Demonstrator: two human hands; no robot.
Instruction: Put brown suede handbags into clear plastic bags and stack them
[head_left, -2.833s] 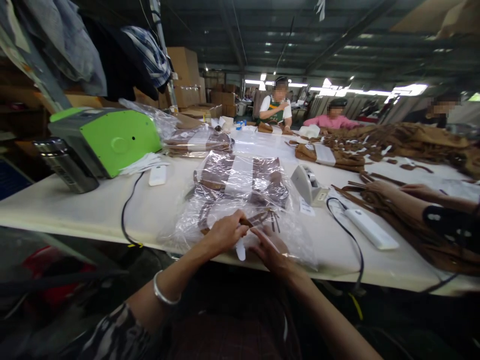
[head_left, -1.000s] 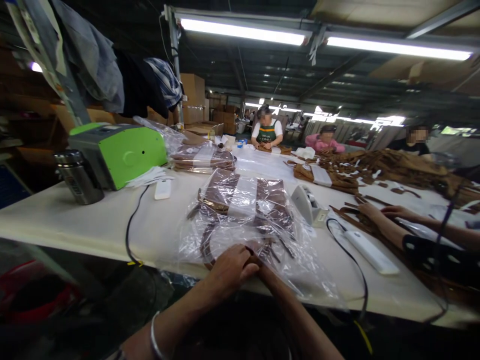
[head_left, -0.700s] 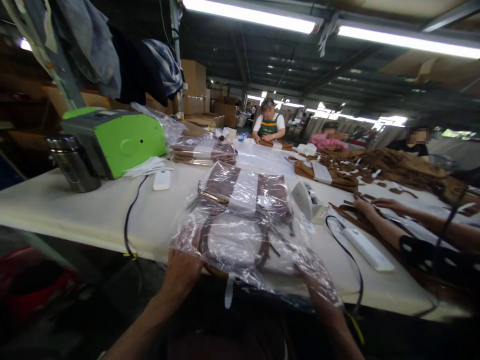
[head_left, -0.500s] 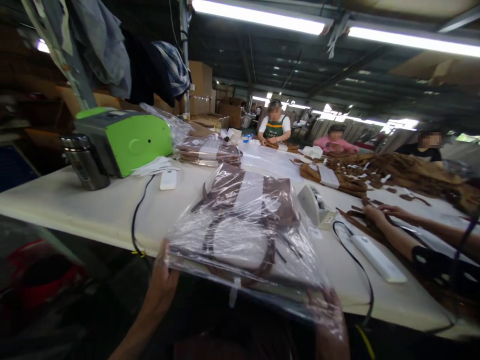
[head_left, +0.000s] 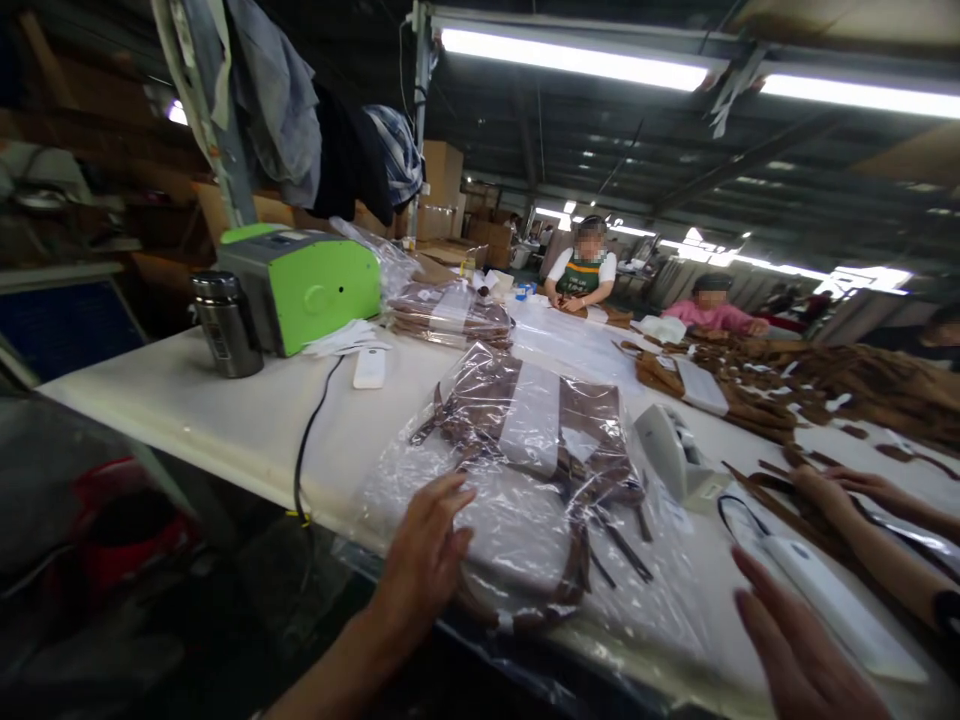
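A clear plastic bag point(head_left: 525, 480) holding brown leather straps and a white paper band lies flat on the white table point(head_left: 225, 410) in front of me. My left hand point(head_left: 424, 560) rests open on the bag's near left part, fingers spread and pressing the plastic. My right hand point(head_left: 795, 650) hovers open at the lower right, off the bag, fingers stretched out, close to a white handheld device point(head_left: 825, 600) with a black cord.
A green machine point(head_left: 300, 285), a steel flask point(head_left: 223, 325), a small white remote point(head_left: 370, 367) and a black cable point(head_left: 307, 440) stand at the left. A white tape dispenser point(head_left: 675, 458) sits right of the bag. A co-worker's arms point(head_left: 862, 520) and brown strap piles point(head_left: 810, 385) fill the right. More bagged straps point(head_left: 450, 310) lie behind.
Both hands lifted the bag by its near corners, then set it back on the table. The left hand now lies flat on it and the right hand has let go and moved right.
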